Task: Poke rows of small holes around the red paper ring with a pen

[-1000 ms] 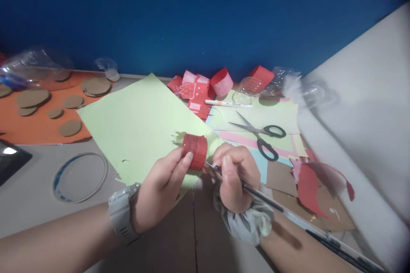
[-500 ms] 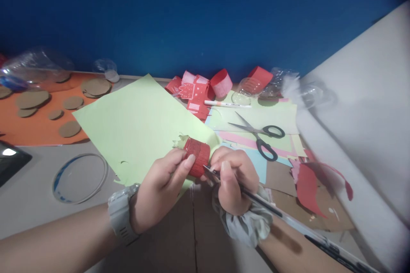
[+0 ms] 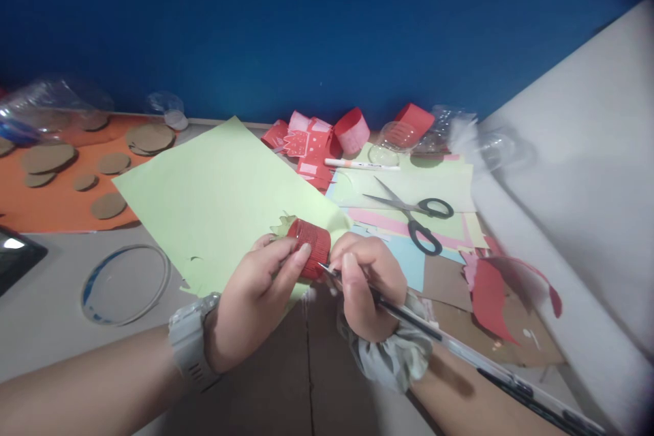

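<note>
My left hand (image 3: 260, 296) is closed around a small red ribbed paper roll (image 3: 315, 245), thumb lying on its side. Jagged green paper (image 3: 283, 223) sticks out from the roll's left end. In my right hand (image 3: 370, 283) I pinch a clear-barrelled pen (image 3: 454, 347), its dark point touching or very close to the roll's right side. The fingers hide the roll's lower part. Beneath and behind it lies a large light green sheet (image 3: 219, 191).
Scissors (image 3: 409, 208) lie on coloured paper sheets at the right, near a white marker (image 3: 362, 165). Red paper rings (image 3: 352, 131) stand at the back. Left are cardboard discs (image 3: 50, 158) on orange paper, a tape roll (image 3: 125, 321) and a dark device (image 3: 20, 255). A blue wall (image 3: 327, 27) closes the back.
Both hands have shifted slightly left together with the red roll and the pen. The pen is still held against or near the roll. The whole view has moved a little.
</note>
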The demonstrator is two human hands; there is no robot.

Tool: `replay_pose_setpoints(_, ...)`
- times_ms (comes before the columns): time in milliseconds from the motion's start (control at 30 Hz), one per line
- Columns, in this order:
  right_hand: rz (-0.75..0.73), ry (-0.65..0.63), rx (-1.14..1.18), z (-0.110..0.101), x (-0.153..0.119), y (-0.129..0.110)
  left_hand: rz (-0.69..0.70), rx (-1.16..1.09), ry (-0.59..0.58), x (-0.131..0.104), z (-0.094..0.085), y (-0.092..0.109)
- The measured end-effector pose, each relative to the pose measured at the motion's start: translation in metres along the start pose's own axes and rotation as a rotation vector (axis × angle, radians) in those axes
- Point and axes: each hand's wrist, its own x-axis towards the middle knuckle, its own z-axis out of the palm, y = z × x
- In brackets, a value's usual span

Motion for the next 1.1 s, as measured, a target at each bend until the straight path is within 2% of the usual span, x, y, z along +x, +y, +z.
replay_pose_setpoints(467,0.035,-0.029,-0.014,-0.0012,0.0012,0.0008,-0.022,-0.033,-0.016,0.0002,0.0011,-0.0001)
replay_pose_setpoints(800,0.245,0.016,-0.06,0.0008,0.0027,0.0006,-0.032,-0.085,-0.021,-0.0012,0.0012,-0.0002)
replay_pose_setpoints(967,0.463,0.001,0.114,0.0018,0.002,0.0028,-0.057,-0.155,-0.054,-0.0011,0.0043,-0.0018)
replay_pose_setpoints(1100,0.51,0.024,0.21,0.0033,0.0034,0.0021,-0.08,-0.187,-0.079,-0.0003,0.0053,-0.0013)
